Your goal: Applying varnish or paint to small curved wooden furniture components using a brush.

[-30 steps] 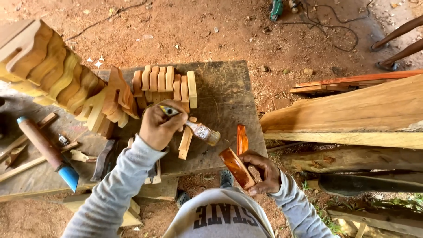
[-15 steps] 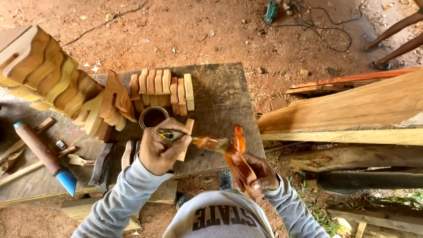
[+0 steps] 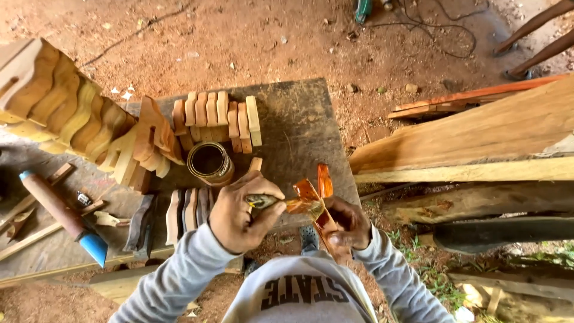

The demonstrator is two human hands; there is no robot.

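My left hand (image 3: 242,212) grips a paintbrush (image 3: 281,203) whose bristles press against a small orange-varnished wooden piece (image 3: 317,197). My right hand (image 3: 347,224) holds that piece from below, close to my chest. An open round tin of dark varnish (image 3: 210,162) stands on the worn wooden work board (image 3: 293,125) just beyond my left hand. A row of bare carved wooden pieces (image 3: 218,113) lies behind the tin.
A long stack of wavy carved wood (image 3: 66,113) runs across the left. A hammer with a blue-tipped handle (image 3: 63,215) lies at the left, and dark carved pieces (image 3: 173,215) lie near my left forearm. Thick planks (image 3: 478,137) are at the right. Cables (image 3: 430,24) lie on the dirt.
My left hand has swung the brush from above the board over to the orange piece, and my right hand has lifted that piece closer to the brush. The tin has come into view.
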